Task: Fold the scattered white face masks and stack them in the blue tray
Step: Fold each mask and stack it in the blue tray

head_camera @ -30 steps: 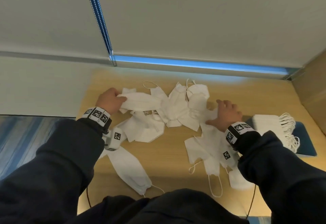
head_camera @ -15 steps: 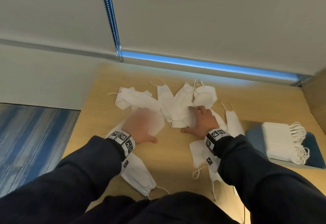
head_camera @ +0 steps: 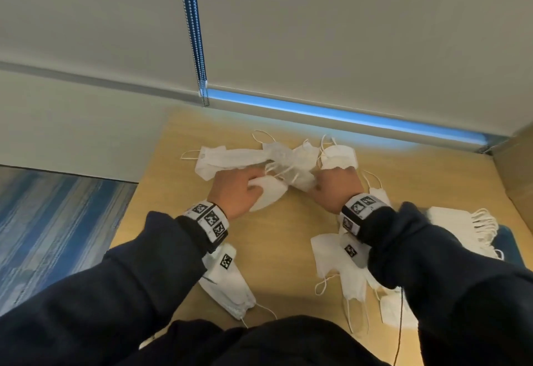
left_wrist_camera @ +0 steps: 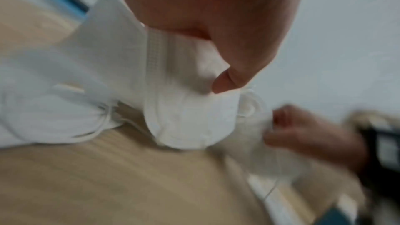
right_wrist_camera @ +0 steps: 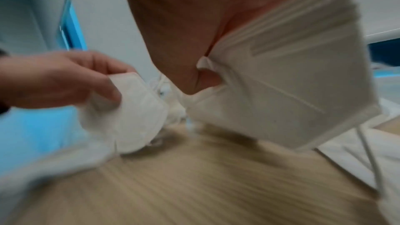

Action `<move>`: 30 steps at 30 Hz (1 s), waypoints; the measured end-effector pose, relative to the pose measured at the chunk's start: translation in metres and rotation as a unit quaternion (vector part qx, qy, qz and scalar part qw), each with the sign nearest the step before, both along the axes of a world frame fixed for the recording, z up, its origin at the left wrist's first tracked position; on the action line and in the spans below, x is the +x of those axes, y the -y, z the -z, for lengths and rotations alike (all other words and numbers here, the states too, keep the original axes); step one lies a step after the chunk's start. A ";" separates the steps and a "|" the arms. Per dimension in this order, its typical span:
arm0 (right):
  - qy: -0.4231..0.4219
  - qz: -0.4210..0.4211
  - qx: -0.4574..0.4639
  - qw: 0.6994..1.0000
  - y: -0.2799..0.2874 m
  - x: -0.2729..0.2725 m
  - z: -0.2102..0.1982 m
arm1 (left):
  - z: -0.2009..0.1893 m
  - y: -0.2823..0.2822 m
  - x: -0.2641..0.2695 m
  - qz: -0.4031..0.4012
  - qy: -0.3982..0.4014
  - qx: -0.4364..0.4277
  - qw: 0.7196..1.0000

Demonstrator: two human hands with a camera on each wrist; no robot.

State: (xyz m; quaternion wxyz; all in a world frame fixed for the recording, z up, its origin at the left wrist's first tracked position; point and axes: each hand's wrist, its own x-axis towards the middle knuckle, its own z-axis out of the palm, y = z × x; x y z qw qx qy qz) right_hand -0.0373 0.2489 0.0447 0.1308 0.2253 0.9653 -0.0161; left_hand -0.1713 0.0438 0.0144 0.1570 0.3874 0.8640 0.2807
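Face mask [head_camera: 266, 195] sits clamped in the left hand [head_camera: 235, 194] fingers, left of the blue tray [head_camera: 510, 246]. The right hand [head_camera: 336, 189] pinches another mask [right_wrist_camera: 288, 81].

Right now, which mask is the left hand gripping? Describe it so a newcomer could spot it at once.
Start at the wooden table and find the tangle of white masks near its far edge. At the tangle's near side, the left hand grips a rounded mask; unlike its flat neighbours, it is folded and lifted.

masks [head_camera: 271, 192]: white | tray [head_camera: 509, 243]: blue | table [head_camera: 282, 230]: light wood | sleeves [head_camera: 144, 273]: dark navy
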 end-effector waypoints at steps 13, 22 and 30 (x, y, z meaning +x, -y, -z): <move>-0.027 0.290 -0.410 0.865 -0.007 0.077 0.034 | 0.021 0.054 0.007 -0.350 0.411 0.235 0.808; -0.057 0.243 -0.330 0.910 -0.021 0.108 -0.030 | -0.002 0.065 0.023 -0.286 0.285 0.278 0.872; -0.227 0.338 -0.553 0.727 0.011 0.109 -0.053 | -0.062 0.043 0.047 -0.129 0.310 0.327 0.883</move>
